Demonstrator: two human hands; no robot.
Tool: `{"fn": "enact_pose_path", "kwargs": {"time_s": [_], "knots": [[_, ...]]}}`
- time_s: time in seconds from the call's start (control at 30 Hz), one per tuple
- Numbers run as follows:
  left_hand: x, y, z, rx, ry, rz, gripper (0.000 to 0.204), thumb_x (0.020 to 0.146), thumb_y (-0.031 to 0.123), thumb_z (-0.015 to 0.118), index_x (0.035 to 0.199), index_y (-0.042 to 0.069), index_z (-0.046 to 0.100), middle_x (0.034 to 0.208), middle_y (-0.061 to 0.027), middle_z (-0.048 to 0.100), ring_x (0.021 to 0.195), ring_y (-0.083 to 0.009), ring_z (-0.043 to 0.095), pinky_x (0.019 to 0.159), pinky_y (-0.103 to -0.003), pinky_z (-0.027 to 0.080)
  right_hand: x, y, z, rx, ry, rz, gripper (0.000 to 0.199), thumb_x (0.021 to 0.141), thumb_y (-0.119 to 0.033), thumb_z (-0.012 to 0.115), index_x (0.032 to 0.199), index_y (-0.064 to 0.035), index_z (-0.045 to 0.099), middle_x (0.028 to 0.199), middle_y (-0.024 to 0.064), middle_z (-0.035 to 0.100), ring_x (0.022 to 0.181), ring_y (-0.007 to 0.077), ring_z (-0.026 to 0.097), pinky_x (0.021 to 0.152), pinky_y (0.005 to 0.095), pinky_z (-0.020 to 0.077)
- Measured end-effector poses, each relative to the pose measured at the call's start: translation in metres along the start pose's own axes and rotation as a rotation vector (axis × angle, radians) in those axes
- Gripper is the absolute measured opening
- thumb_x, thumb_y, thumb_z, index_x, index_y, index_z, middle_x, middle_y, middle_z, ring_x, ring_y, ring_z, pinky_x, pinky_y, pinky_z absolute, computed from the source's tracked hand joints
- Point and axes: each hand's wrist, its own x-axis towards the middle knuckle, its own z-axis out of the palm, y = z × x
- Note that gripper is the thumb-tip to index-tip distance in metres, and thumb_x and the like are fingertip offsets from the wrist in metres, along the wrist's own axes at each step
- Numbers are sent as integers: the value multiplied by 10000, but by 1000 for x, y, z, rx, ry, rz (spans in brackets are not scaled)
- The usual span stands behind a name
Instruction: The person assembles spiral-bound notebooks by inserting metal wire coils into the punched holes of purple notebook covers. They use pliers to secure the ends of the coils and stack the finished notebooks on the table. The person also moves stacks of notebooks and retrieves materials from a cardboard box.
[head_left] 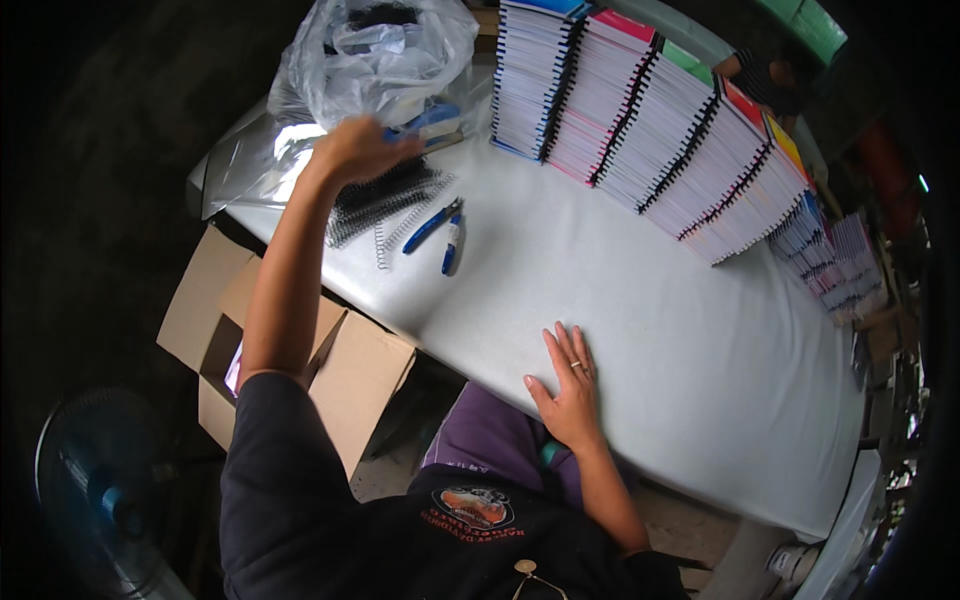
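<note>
My left arm stretches far out over the table's left part. My left hand is blurred there, its fingers partly hidden, above a pile of dark binding coils and beside a blue-and-white item I cannot identify. Whether it touches or holds anything is unclear. One loose wire coil lies at the pile's near edge. Just right of the pile rest blue-handled pliers, their handles spread toward me. Flat on the table's near edge lies my right hand, fingers extended, a ring on one, holding nothing.
A clear plastic bag with dark contents stands at the back left. Tall stacks of coil-bound notebooks curve along the far right of the grey-covered table. An open cardboard box sits below the left edge, near a fan.
</note>
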Motion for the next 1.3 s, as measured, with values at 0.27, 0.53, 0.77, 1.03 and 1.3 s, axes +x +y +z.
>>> {"fn": "enact_pose_path", "kwargs": {"time_s": [0.27, 0.53, 0.77, 1.03, 1.3], "knots": [[-26, -50, 116, 20, -22, -196, 1203, 563, 855, 488, 1411, 53, 194, 1290, -249, 396, 1248, -387, 347, 1020, -501, 239, 5, -4, 4, -95, -37, -51, 472, 806, -257, 615, 1227, -68, 519, 1358, 118, 420, 1301, 316, 311, 1071, 450, 203], [-43, 30, 130, 61, 208, -9, 601, 872, 542, 422, 1373, 223, 329, 1122, -208, 514, 1071, -334, 484, 862, -474, 352, 1, -1, 6, -69, -11, -66, 433, 813, -265, 616, 1196, -77, 545, 1334, 102, 450, 1283, 293, 344, 1069, 435, 220], [3, -49, 109, -381, 789, -148, 241, 824, 327, 570, 926, 119, 636, 890, -99, 644, 901, -292, 588, 749, -437, 436, 0, -3, 5, 2, -9, -43, 404, 804, -246, 623, 1165, -71, 571, 1315, 91, 473, 1278, 284, 352, 1067, 425, 228], [1, -179, 118, 55, 361, -617, 517, 796, 402, 545, 1170, 45, 515, 1190, -237, 513, 1149, -372, 460, 896, -517, 392, 1, -3, 7, -43, 1, -35, 401, 800, -252, 626, 1156, -74, 578, 1304, 88, 485, 1262, 283, 370, 1056, 423, 237], [-21, -132, 14, -402, 1283, -182, 253, 885, 162, 477, 1078, 65, 607, 1006, -160, 642, 922, -263, 632, 782, -341, 487, 4, -9, 7, -89, 7, -13, 379, 801, -257, 624, 1139, -89, 589, 1299, 65, 492, 1263, 261, 375, 1050, 415, 248]]}}
